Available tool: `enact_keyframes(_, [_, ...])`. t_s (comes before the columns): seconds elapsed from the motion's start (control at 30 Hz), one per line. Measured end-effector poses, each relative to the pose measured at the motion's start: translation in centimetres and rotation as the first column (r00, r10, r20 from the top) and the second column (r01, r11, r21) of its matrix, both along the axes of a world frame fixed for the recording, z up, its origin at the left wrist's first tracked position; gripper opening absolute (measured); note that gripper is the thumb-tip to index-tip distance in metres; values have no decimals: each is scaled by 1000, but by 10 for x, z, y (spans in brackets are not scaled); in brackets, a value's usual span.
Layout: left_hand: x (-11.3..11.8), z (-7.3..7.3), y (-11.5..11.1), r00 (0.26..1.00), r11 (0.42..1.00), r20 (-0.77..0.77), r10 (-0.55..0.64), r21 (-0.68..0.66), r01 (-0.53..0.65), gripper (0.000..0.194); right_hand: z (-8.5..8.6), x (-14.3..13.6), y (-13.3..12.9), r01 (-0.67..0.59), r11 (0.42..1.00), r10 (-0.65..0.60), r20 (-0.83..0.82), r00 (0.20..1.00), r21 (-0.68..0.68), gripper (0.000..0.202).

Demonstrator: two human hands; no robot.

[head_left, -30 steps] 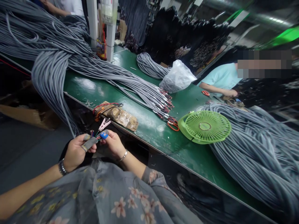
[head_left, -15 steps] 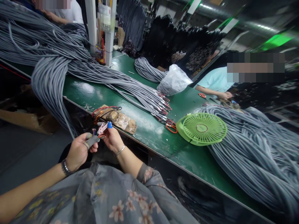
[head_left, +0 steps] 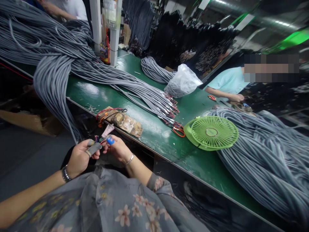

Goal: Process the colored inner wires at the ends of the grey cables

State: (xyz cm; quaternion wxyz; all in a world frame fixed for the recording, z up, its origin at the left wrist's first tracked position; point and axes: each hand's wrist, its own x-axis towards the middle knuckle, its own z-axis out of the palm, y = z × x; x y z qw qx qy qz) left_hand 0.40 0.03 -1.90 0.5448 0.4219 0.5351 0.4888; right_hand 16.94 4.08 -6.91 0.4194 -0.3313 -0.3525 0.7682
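My left hand (head_left: 80, 157), with grey covers on its thumb and a finger, is closed around a cable end. Thin coloured wires (head_left: 97, 138) stick out above its fingertips. Close by on the right, my right hand (head_left: 120, 149) wears a blue cover on the thumb and pinches the wires, a red one among them, between its fingertips. A pale pink piece (head_left: 107, 130) shows just above the right fingers; what it is I cannot tell. Beyond the hands, a worn wooden block (head_left: 130, 126) with red and black leads (head_left: 109, 111) lies at the table edge.
On the green table (head_left: 154, 135) lie long bundles of grey cable (head_left: 125, 83), their stripped ends near the middle. A green fan (head_left: 211, 132), a clear plastic bag (head_left: 183, 80) and more grey cables (head_left: 260, 154) are to the right. Across the table sits a co-worker in light blue (head_left: 225, 80).
My right hand has shifted slightly right and down, its blue-covered thumb now lower and bent toward the wires. The pale pink piece stands farther from the thumb. The left hand has barely moved.
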Motion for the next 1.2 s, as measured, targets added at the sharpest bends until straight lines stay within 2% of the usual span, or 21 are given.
enact_keyframes(0.13, [-6, 0, -2, 987, 991, -82, -135, -2, 135, 36, 8, 0, -8, 30, 992, -38, 62, 997, 124, 64])
enact_keyframes(0.2, [-8, 3, -1, 966, 970, -86, -244, -39, 242, 36, 14, 1, -8, 13, 987, -32, 114, 993, 163, 60])
enact_keyframes(0.27, [-9, 4, 0, 951, 954, -82, -297, -52, 294, 36, 18, 2, -8, 9, 982, -41, 164, 986, 188, 56])
enact_keyframes(0.33, [-10, 3, 0, 964, 966, -74, -257, -26, 256, 34, 20, 2, -8, 28, 980, -67, 193, 979, 198, 54])
enact_keyframes(0.43, [-9, -1, -2, 993, 994, -44, -112, 12, 112, 31, 19, 0, -11, 69, 981, -105, 195, 975, 183, 55])
enact_keyframes(0.57, [-3, -3, -4, 999, 1000, 31, 15, -25, -14, 31, 14, -5, -15, 95, 982, -119, 145, 982, 163, 59])
enact_keyframes(0.67, [0, 1, -3, 995, 997, 82, 56, -54, -52, 34, 7, -6, -14, 111, 985, -124, 97, 987, 133, 60])
enact_keyframes(0.77, [2, 7, -1, 993, 997, 103, 64, -46, -60, 36, 4, -5, -5, 141, 990, -142, 40, 989, 17, 59])
enact_keyframes(0.87, [4, 10, 0, 994, 999, 102, 44, -26, -42, 38, 7, -4, 10, 126, 989, -126, 3, 992, -80, 61])
enact_keyframes(0.97, [7, 10, 2, 996, 1000, 86, 23, -15, -22, 36, 11, -8, 21, 109, 994, -109, 19, 994, -24, 63])
enact_keyframes(1.03, [9, 9, 4, 997, 1000, 76, 13, -13, -12, 33, 10, -11, 23, 185, 981, -189, 69, 980, 58, 65])
enact_keyframes(1.13, [11, 9, 7, 997, 1000, 72, -3, -6, 3, 32, 4, -14, 21, 343, 925, -367, 143, 919, 166, 68])
enact_keyframes(1.2, [11, 9, 9, 997, 1000, 75, -3, -10, 4, 33, 1, -14, 19, 386, 902, -418, 164, 894, 194, 70])
